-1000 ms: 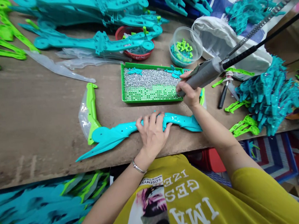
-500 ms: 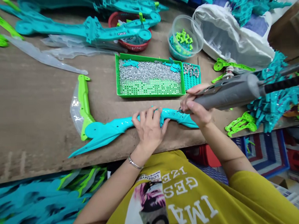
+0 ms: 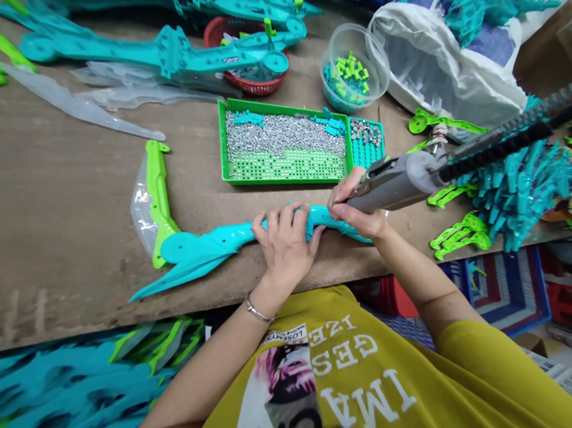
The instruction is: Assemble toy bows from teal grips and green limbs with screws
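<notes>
A long turquoise plastic part (image 3: 211, 246) lies along the front edge of the brown table, its left end touching a lime green piece (image 3: 159, 201) with a clear blade. My left hand (image 3: 287, 239) is wrapped over the middle of the turquoise part, fingers on top and thumb on the near side. Above the part's right portion, my right hand (image 3: 357, 210) grips a grey power screwdriver (image 3: 392, 183), which slants up to the right. The tool's tip is hidden behind my fingers.
Behind my hands sits a green tray (image 3: 288, 175) of small screws, beside a small turquoise tray (image 3: 370, 152). Farther back are a red basket (image 3: 260, 86), a clear tub (image 3: 354, 44) and a white sack (image 3: 481, 89). Turquoise parts (image 3: 515, 189) are heaped at the right.
My right hand and the screwdriver have moved left and slightly up, closer to my left hand, and the tool has tilted more steeply. My left hand still holds the turquoise part in place.
</notes>
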Demonstrator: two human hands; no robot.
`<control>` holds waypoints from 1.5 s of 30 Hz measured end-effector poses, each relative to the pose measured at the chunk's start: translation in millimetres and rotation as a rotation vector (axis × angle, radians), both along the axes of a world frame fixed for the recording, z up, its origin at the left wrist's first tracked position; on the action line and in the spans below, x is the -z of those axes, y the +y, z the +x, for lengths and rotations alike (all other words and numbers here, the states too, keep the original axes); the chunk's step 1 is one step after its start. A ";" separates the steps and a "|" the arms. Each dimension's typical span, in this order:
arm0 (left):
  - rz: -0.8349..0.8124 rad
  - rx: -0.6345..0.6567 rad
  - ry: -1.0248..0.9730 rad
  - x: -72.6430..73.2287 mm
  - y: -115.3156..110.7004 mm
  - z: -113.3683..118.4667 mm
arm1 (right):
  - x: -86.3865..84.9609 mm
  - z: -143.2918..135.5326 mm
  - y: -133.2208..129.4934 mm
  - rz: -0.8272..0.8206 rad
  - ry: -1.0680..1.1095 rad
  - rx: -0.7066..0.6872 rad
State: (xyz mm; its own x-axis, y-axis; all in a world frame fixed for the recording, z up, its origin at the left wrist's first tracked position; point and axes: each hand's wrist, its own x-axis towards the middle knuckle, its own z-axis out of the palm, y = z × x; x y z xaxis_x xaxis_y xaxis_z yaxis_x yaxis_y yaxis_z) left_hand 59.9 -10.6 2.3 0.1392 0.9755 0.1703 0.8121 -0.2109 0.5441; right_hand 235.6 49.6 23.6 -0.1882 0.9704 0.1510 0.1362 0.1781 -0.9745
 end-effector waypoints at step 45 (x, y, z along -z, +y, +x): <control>0.049 -0.008 -0.008 -0.5 1.2 0.1 | -6.6 3.1 74.1 0.197 0.126 0.351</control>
